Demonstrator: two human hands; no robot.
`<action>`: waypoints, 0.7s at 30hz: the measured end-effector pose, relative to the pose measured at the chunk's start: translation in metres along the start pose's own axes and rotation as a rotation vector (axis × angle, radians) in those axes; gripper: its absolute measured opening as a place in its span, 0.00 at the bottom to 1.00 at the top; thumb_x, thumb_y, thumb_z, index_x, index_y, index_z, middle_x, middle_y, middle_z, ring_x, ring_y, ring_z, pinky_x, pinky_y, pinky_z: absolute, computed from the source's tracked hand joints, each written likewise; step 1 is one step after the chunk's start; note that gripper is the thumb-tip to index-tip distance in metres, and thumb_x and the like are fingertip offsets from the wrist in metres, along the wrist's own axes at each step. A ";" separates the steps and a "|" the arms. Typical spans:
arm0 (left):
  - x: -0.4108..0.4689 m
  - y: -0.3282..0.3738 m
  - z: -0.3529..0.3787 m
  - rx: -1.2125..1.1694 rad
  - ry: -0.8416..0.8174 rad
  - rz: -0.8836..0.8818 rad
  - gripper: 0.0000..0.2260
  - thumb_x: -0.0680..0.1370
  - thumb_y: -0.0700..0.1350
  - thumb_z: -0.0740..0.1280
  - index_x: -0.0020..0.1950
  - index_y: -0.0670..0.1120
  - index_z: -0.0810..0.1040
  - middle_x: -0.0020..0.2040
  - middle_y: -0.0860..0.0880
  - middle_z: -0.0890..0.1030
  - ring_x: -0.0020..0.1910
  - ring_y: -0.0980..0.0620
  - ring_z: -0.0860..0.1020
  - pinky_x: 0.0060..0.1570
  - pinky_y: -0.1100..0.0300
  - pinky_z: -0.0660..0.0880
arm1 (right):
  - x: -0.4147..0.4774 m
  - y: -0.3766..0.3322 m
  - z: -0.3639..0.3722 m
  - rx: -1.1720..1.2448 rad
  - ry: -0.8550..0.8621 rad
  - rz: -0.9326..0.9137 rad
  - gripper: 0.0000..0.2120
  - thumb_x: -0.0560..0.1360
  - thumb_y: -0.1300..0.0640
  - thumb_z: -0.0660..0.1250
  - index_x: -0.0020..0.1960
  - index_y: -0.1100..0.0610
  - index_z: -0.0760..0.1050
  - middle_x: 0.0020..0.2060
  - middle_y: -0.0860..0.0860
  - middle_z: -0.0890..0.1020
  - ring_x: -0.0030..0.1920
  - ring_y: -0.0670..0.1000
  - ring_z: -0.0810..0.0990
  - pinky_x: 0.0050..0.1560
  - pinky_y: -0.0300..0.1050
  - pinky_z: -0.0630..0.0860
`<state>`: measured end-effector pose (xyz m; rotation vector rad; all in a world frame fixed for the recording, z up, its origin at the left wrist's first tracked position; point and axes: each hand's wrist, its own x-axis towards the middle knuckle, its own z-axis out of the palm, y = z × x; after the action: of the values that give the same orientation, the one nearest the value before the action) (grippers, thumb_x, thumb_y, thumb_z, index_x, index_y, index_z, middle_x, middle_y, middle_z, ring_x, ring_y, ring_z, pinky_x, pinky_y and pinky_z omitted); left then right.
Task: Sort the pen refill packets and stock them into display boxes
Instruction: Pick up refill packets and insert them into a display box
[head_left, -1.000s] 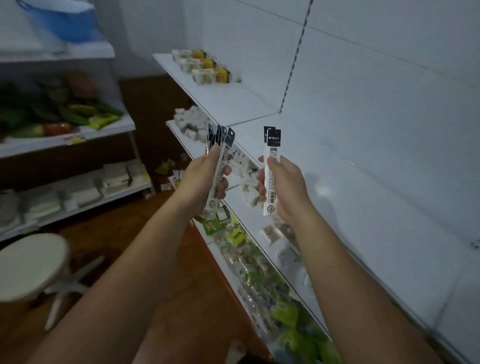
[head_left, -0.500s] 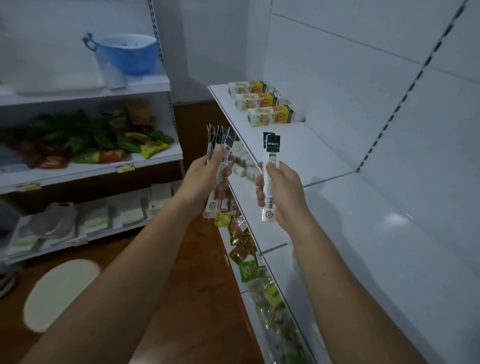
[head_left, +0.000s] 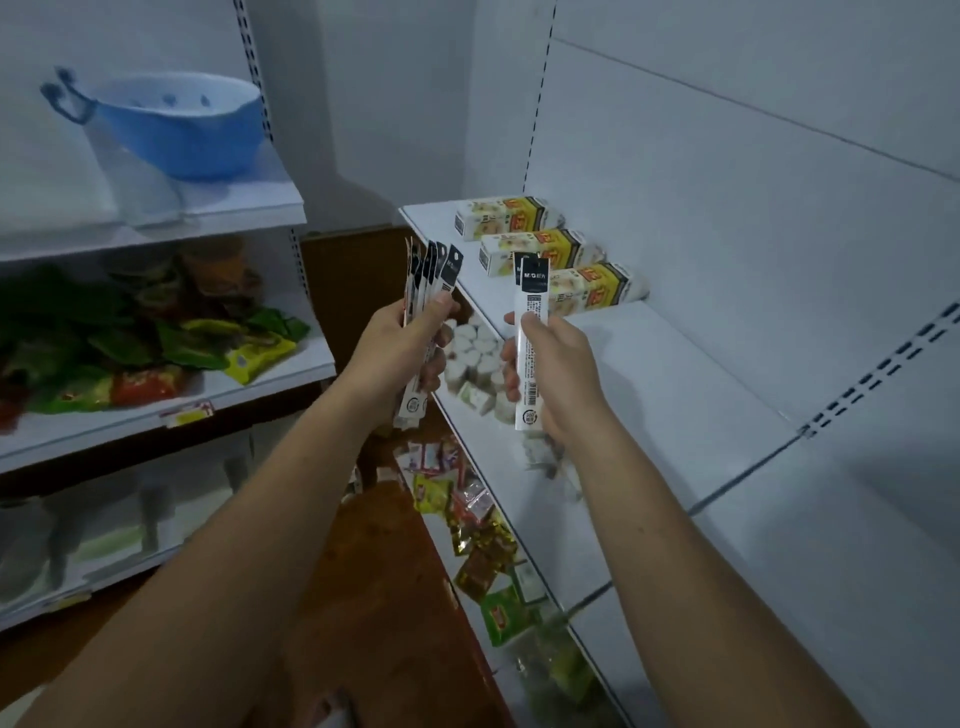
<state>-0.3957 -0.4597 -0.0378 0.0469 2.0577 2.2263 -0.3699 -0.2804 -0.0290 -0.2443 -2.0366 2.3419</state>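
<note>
Mid-frame, my left hand (head_left: 397, 345) grips a fanned bunch of refill packets (head_left: 428, 291), right hand (head_left: 558, 364) pinches a couple packets (head_left: 530, 338) upright, both held w/ curled fingers over the shelf (head_left: 675, 374) edge.

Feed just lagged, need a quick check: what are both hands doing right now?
Left hand: grips a fanned bunch of refill packets.
Right hand: pinches a slim stack of refill packets upright; the count is unclear.
</note>
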 end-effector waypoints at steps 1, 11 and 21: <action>0.015 0.003 -0.008 0.010 -0.020 -0.001 0.17 0.84 0.56 0.66 0.62 0.42 0.78 0.40 0.49 0.77 0.29 0.54 0.73 0.30 0.56 0.70 | 0.011 -0.001 0.010 -0.002 0.025 -0.007 0.10 0.86 0.57 0.59 0.59 0.60 0.77 0.35 0.55 0.78 0.27 0.52 0.73 0.26 0.42 0.70; 0.142 0.016 -0.029 0.127 -0.310 0.046 0.10 0.80 0.48 0.75 0.47 0.44 0.78 0.34 0.46 0.71 0.28 0.49 0.70 0.29 0.55 0.71 | 0.086 -0.001 0.030 0.046 0.349 -0.024 0.10 0.85 0.57 0.60 0.58 0.60 0.78 0.36 0.55 0.78 0.27 0.52 0.72 0.27 0.43 0.70; 0.251 0.008 0.063 0.496 -0.479 0.213 0.10 0.79 0.46 0.75 0.48 0.39 0.81 0.32 0.47 0.78 0.26 0.50 0.75 0.30 0.57 0.74 | 0.164 -0.006 -0.046 -0.061 0.743 0.012 0.09 0.84 0.57 0.58 0.50 0.54 0.76 0.42 0.55 0.80 0.32 0.53 0.78 0.26 0.42 0.71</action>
<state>-0.6397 -0.3722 -0.0374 0.7843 2.3176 1.5210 -0.5265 -0.2137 -0.0453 -0.9571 -1.7093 1.7826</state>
